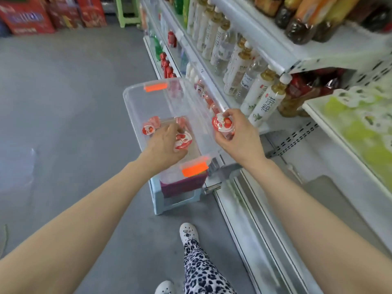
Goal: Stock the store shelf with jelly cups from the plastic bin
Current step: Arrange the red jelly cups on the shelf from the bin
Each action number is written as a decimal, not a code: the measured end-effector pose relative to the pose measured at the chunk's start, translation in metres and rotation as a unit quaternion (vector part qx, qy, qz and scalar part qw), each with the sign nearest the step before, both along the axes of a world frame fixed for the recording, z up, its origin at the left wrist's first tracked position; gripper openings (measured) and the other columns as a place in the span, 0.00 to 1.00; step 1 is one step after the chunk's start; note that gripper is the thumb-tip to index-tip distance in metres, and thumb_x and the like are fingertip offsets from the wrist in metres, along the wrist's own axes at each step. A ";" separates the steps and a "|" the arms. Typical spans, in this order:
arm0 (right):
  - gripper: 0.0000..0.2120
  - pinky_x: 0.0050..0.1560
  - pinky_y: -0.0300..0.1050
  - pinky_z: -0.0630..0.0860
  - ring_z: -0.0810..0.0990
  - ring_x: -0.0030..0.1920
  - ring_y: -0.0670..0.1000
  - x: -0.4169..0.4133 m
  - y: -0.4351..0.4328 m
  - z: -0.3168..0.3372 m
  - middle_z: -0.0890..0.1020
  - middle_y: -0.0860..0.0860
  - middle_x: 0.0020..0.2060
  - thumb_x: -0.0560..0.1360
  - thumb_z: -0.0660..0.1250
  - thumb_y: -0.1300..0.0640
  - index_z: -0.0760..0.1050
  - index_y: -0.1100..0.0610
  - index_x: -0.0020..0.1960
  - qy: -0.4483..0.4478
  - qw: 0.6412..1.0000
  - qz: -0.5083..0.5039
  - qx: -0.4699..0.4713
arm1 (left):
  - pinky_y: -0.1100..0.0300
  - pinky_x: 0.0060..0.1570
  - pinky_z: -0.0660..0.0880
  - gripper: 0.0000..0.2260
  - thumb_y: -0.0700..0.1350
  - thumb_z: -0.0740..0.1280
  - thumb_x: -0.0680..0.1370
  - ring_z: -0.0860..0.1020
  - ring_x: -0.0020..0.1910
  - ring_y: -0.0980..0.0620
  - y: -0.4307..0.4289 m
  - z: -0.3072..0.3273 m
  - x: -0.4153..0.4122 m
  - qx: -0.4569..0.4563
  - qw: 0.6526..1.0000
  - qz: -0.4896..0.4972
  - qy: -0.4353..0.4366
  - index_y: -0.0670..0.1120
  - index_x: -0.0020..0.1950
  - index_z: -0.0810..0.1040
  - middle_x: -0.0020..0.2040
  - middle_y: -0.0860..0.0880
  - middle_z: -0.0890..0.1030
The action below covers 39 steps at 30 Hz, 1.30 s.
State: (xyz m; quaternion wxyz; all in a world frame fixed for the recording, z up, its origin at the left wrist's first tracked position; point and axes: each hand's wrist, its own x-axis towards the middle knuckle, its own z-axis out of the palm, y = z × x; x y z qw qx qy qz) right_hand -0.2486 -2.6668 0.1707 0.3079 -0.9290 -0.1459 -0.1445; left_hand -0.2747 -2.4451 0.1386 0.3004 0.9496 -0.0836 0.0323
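A clear plastic bin (pixel 135 102) with orange latches sits on a pale stool beside the shelf. Inside it, my left hand (pixel 165 143) grips a jelly cup (pixel 182 141) with a red and white strawberry lid. Two more cups (pixel 148 129) lie at the bin's left side, and one (pixel 180 120) lies just beyond my fingers. My right hand (pixel 237 132) holds another jelly cup (pixel 222 124) above the bin's right rim, close to the shelf edge. A row of jelly cups (pixel 209 101) stands on the low shelf behind the bin.
White bottles (pixel 263 102) with tan caps fill the shelf (pixel 282 128) to the right of my right hand. Red bottles (pixel 167 64) stand farther along. The stool (pixel 167 200) holds the bin up. Grey floor lies to the left, and my foot (pixel 188 232) is below.
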 end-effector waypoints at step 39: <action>0.18 0.47 0.43 0.70 0.77 0.51 0.49 -0.610 -0.467 0.168 0.79 0.48 0.52 0.72 0.70 0.48 0.72 0.54 0.58 -0.163 0.826 -0.534 -0.078 | 0.56 0.56 0.71 0.23 0.56 0.74 0.71 0.75 0.58 0.51 -0.556 0.188 -0.386 -0.097 0.830 -0.512 -0.198 0.50 0.62 0.75 0.58 0.51 0.79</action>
